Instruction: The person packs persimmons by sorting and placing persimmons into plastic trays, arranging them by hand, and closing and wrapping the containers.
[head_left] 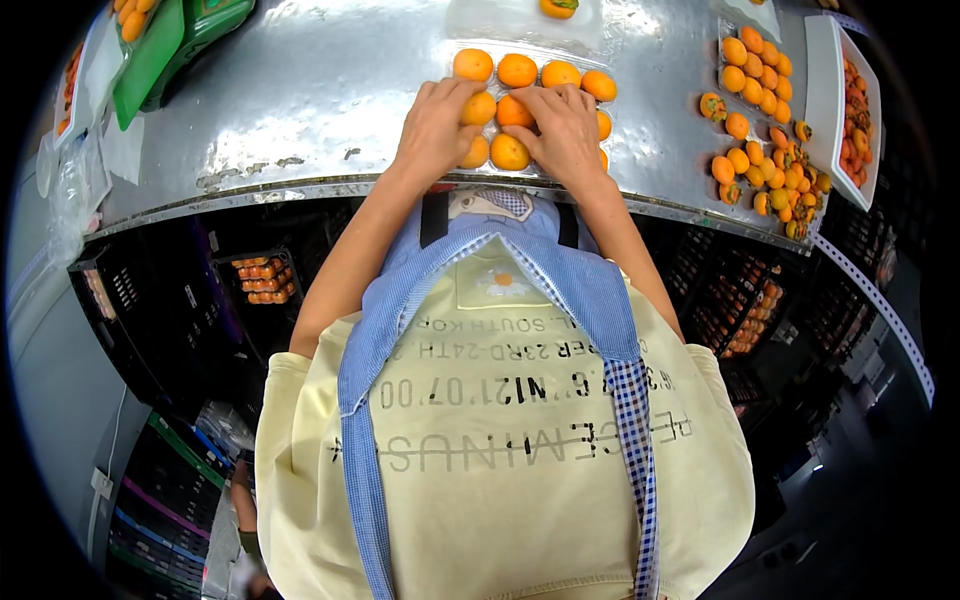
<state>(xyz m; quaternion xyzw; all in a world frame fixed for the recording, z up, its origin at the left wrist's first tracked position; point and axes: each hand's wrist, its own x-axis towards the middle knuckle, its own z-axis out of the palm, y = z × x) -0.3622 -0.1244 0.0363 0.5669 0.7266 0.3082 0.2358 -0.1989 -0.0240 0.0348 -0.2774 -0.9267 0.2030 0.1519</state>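
Orange persimmons point(517, 70) sit in rows in a clear plastic tray point(540, 47) at the near edge of the metal table. My left hand point(435, 125) curls its fingers and thumb around a persimmon point(479, 109) in the middle row, at the tray's left side. Beside it, my right hand point(565, 130) has its fingers and thumb around another persimmon point(514, 111) in the same row. A persimmon point(510, 152) in the nearest row lies below both hands. Part of the tray's right side is hidden under my right hand.
Loose persimmons point(790, 185) are piled at the right, near a filled tray point(757, 70) and a white box point(825, 100) of fruit. A persimmon point(558, 7) lies at the far edge. A green object point(180, 50) stands far left. Dark crates point(265, 275) are below the table.
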